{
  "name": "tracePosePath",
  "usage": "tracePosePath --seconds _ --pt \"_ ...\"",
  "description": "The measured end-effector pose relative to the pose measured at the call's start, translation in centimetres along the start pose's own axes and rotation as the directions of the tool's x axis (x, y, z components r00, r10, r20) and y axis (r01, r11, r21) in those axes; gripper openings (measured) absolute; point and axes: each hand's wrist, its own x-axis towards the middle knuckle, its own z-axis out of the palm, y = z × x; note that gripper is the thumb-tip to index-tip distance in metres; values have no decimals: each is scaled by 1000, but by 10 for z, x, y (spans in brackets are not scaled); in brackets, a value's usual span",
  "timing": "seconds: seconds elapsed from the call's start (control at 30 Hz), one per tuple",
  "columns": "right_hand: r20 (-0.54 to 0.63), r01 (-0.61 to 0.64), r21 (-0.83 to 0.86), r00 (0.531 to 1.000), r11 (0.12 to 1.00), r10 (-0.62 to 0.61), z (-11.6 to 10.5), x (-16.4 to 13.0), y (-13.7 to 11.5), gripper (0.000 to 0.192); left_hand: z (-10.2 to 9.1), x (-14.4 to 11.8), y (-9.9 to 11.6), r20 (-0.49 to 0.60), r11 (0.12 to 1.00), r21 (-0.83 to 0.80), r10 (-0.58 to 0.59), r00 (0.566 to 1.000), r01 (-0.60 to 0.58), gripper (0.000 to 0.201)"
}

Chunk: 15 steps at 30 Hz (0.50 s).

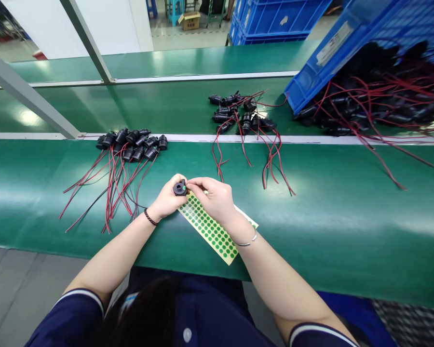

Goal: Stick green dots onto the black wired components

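My left hand (169, 196) is closed around a small black pump (180, 188), its round face with a central opening turned up. A green round sticker (184, 188) shows at the right side of that face. My right hand (214, 196) pinches at this sticker, thumb and index fingertips against the pump's edge. Below both hands a sheet of green dot stickers (213, 231) lies slanted on the green table, partly hidden by my right hand and wrist. To the left of my left hand lies a group of black pumps (132, 144) with red and black wires.
Another cluster of wired pumps (242, 113) lies beyond my hands, across a white strip (188, 138). At the right, a tipped blue crate (321, 62) holds a heap of wired pumps (379, 103). A grey metal post (32, 96) rises at the left. Stacked blue crates (275, 21) stand behind.
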Motion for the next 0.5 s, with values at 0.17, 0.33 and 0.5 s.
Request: tracePosePath --seconds 0.17,0.33,0.5 --pt "9 80 47 997 996 -80 2 1 1 16 3 -1 0 -18 995 -89 -38 999 36 28" --pt "23 63 48 998 997 -64 3 0 2 17 3 -1 1 -15 994 -106 -41 999 39 29" --pt "24 53 73 998 996 -55 2 1 2 16 2 -2 -3 22 981 -174 -82 996 85 31"
